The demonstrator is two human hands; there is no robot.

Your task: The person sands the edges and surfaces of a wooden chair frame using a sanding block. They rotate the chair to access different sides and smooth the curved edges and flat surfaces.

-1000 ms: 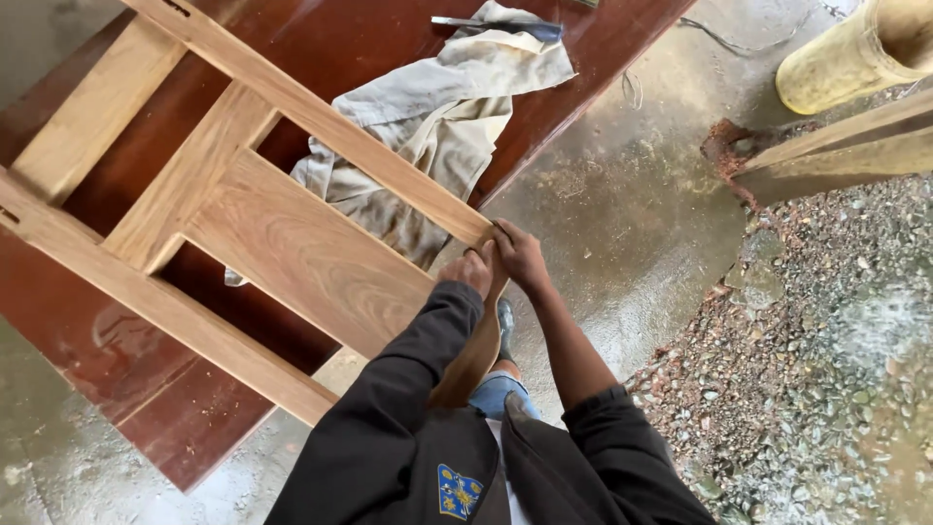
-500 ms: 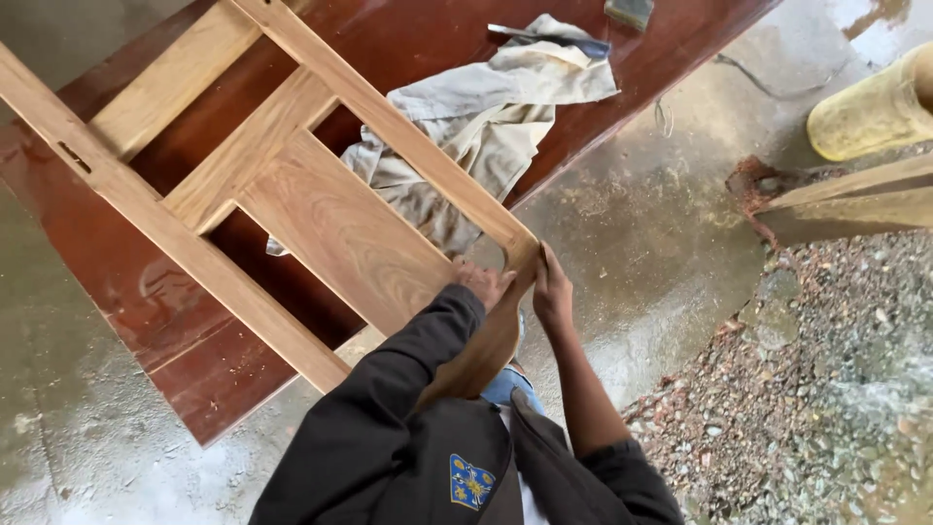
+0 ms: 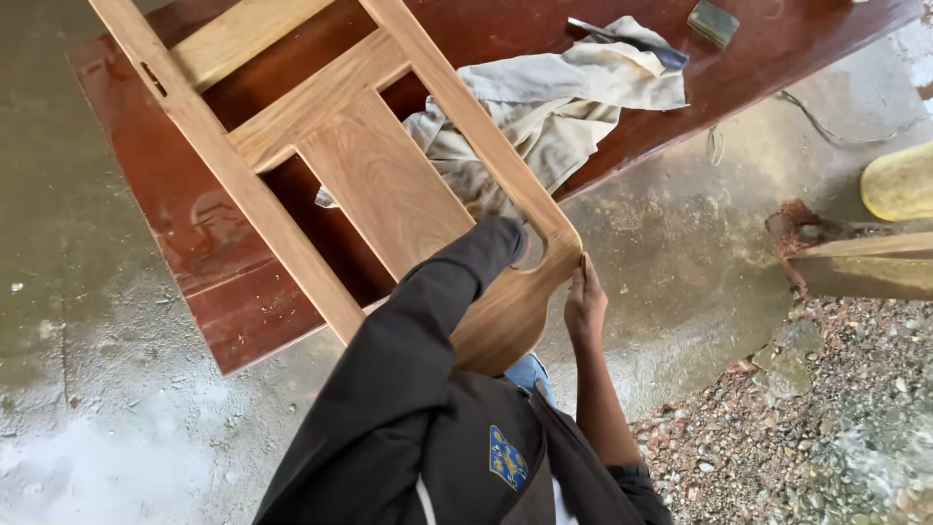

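A pale wooden chair-back frame [image 3: 389,190] with rails, a flat middle panel and a rounded top end lies tilted across a red-brown board [image 3: 777,49]. My right hand [image 3: 586,297] grips the curved edge of the frame's rounded end, fingers laid along it. My left arm in a dark sleeve [image 3: 437,311] reaches over the panel to the same end. The left hand itself is hidden past the cuff, behind the rail.
A crumpled beige cloth [image 3: 564,97] lies on the board with a dark-handled tool [image 3: 632,41] and a small block [image 3: 712,21] by it. A yellow container [image 3: 899,180] and a plank [image 3: 865,267] sit at the right, above gravel [image 3: 826,418]. Dusty concrete floor lies all around.
The frame has swung round and shifted right, its rounded end now nearer my body. My right hand slid down onto the curved edge. My left hand has gone out of sight.
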